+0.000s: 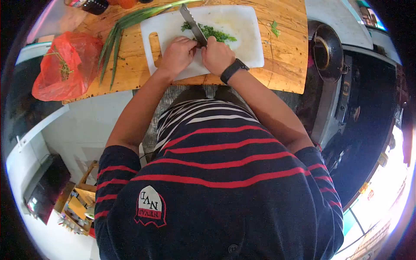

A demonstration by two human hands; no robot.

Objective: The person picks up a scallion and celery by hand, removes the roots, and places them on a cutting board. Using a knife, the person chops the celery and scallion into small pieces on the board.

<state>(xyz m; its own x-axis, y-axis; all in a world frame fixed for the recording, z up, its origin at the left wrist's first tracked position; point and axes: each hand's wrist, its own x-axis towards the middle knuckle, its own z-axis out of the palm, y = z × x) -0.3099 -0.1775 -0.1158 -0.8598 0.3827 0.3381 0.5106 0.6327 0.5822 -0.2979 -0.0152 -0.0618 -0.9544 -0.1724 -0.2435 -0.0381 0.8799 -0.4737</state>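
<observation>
Far left, red plastic bag (65, 65) w/ a few stems on it lies on the wooden counter (286, 65). Next, long green onions (116, 37) run diagonally, tips meeting the white cutting board (162, 32). L hand (177, 54) is curled on the board's near edge, touching the R hand; can't tell if it holds anything. Knife (192, 24) points away from the person, blade over chopped greens (214, 34) at mid-board. R hand (216, 55), probably clenched round the knife handle (mostly hidden), has a black watch (234, 70) at the wrist. Far right, dark wok (328, 52) on stove.
</observation>
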